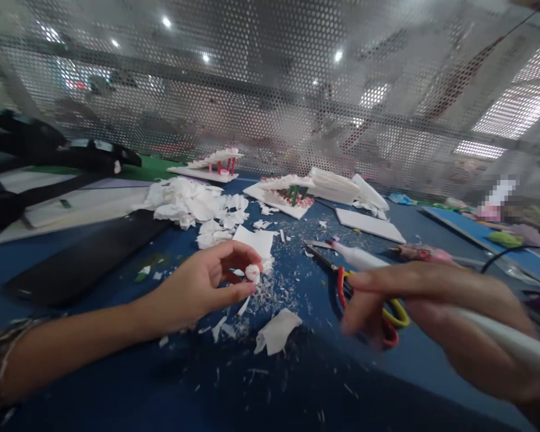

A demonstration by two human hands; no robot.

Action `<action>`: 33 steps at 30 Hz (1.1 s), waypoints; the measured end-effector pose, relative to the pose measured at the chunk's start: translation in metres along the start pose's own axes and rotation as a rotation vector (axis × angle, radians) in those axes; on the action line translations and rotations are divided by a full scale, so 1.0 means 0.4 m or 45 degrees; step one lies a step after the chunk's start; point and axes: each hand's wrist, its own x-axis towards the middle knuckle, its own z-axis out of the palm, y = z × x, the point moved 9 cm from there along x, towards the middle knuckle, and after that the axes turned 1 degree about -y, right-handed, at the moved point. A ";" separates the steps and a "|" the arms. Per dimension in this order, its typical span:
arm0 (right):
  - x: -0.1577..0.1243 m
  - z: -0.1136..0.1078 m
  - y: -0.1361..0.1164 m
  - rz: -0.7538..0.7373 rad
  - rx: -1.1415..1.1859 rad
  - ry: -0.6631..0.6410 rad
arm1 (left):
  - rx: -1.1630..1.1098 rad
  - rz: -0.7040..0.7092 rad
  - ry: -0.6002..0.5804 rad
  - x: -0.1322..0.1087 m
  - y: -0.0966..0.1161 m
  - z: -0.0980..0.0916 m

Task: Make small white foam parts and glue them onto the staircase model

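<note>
My left hand (207, 282) pinches a small white foam piece (252, 273) with a bit of red on it, just above the blue table (297, 372). My right hand (436, 312) is closed round a white pen-shaped tool (364, 258) whose tip points left toward the foam piece. The tool's body runs back past my wrist to the lower right. Scissors with red and yellow handles (389, 318) lie on the table under my right hand, partly hidden by my fingers. White foam scraps and crumbs (276, 330) lie between and below both hands.
A heap of white scraps (189, 204) lies behind my left hand. Two small white foam models with red and green posts (216, 165) (288, 195) stand farther back, before a perforated metal screen (270, 90). A black strip (81, 264) and black tool (49, 156) lie left.
</note>
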 end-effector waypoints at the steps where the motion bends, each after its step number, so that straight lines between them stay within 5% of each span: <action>1: 0.013 0.011 -0.005 -0.019 0.034 -0.038 | 0.001 -0.015 0.007 0.000 -0.001 -0.001; 10: 0.060 0.103 0.079 0.006 0.107 -0.238 | 0.022 0.030 0.048 0.003 0.008 -0.002; 19: 0.096 0.077 0.079 -0.072 0.242 -0.053 | -0.061 0.033 0.067 0.008 0.009 -0.010; 33: 0.103 0.095 0.081 -0.114 0.197 -0.075 | -0.191 -0.167 0.159 0.018 -0.046 -0.041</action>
